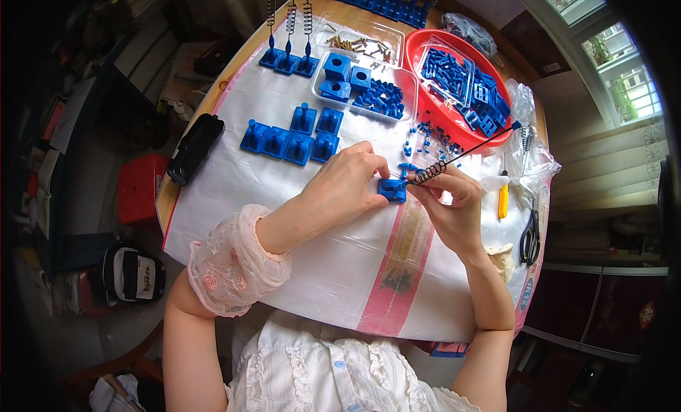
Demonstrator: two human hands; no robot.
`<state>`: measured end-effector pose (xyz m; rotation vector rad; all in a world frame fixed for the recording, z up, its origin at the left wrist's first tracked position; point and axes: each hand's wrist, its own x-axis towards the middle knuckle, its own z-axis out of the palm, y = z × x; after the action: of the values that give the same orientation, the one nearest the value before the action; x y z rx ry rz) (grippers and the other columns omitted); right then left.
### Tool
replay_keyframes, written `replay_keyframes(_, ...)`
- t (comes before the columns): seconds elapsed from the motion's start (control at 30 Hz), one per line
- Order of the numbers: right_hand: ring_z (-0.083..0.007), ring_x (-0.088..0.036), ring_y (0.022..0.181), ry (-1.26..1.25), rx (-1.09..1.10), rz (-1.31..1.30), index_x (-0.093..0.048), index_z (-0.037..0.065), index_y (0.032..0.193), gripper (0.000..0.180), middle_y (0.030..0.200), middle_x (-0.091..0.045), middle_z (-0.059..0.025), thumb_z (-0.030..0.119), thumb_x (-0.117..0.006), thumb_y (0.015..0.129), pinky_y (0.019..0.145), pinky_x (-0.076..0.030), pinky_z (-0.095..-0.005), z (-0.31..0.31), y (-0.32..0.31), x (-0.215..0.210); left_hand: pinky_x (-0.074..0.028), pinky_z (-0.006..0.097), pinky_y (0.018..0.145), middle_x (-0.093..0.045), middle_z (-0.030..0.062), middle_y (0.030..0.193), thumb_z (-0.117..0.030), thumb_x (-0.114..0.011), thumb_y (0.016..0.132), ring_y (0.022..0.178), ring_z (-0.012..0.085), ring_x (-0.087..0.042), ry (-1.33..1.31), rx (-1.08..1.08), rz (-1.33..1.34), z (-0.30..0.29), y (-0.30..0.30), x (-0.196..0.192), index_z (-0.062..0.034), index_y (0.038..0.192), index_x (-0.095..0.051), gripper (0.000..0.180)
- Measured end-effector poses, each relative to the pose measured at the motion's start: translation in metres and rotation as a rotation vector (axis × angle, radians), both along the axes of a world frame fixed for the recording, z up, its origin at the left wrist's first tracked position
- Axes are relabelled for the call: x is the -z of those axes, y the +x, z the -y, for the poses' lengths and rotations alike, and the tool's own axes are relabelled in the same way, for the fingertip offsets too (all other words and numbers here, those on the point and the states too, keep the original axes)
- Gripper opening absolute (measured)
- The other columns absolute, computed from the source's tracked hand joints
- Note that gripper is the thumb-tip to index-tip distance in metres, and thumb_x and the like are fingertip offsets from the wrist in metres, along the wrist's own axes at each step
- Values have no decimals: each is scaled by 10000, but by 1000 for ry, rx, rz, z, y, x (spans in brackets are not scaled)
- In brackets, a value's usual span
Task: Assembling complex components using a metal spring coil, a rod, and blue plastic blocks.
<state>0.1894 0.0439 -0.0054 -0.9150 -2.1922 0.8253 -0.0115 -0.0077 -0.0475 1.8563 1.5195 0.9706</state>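
Observation:
My left hand (340,181) pinches a small blue plastic base (392,191) between thumb and fingers, just above the table covering. Against the base's right side, my right hand (455,208) grips the lower end of a black coil spring (430,173), whose long straight wire slants up to the right and ends in a blue tip (516,125). Whether the wire's lower end sits in the base is hidden by my fingers. Several blue bases with upright pegs (297,144) stand grouped beyond my left hand. Loose small blue pieces (429,139) lie beyond my right hand.
Clear trays hold blue parts (380,98) and brass-coloured screws (358,45). A red basin (413,46) of blue parts stands at far right. Three spring-topped bases (287,62) are far left. A yellow-handled screwdriver (503,201), black scissors (530,240) and a black case (196,149) lie near the edges.

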Motion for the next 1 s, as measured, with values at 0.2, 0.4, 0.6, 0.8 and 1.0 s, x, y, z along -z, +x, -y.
replay_keyframes(0.2, -88, -534, 630, 17, -1, -1, -738, 0, 832, 112, 738, -639, -26, -13, -803, 742, 565, -411, -248, 0, -2, 1, -532, 348, 752, -608, 133, 906, -108, -812, 695, 820, 256, -641, 6, -22, 4, 1, 0, 1, -3, 938, -707, 285)
replay_keyframes(0.4, -95, -555, 640, 2, 4, -19, -748, 13, 842, 129, 755, -656, -24, -28, -801, 732, 567, -416, -252, -2, -2, 7, -528, 368, 769, -604, 144, 918, -107, -797, 706, 850, 279, -641, -15, -23, 22, 1, 1, 3, -3, 924, -700, 259)
replay_keyframes(0.6, -90, -555, 643, -17, 3, -15, -761, 24, 863, 145, 774, -673, -21, -24, -805, 733, 571, -413, -244, -3, 0, 10, -524, 374, 776, -601, 150, 929, -102, -793, 713, 863, 295, -640, -31, -25, 29, 1, 0, 2, -4, 929, -698, 256)
replay_keyframes(0.8, -86, -539, 638, -2, -12, -21, -762, 23, 858, 144, 769, -667, -21, -24, -811, 731, 564, -403, -243, -5, 0, 10, -521, 378, 767, -595, 150, 935, -102, -791, 718, 850, 297, -635, -40, -29, 22, 2, 0, 0, -3, 926, -697, 249)
replay_keyframes(1.0, -91, -530, 629, -5, -21, -21, -758, 23, 844, 145, 760, -659, -24, -27, -818, 722, 555, -399, -242, -7, 0, 10, -516, 381, 765, -586, 148, 935, -103, -788, 721, 833, 297, -630, -45, -30, 23, 2, -1, 0, -4, 923, -694, 244)
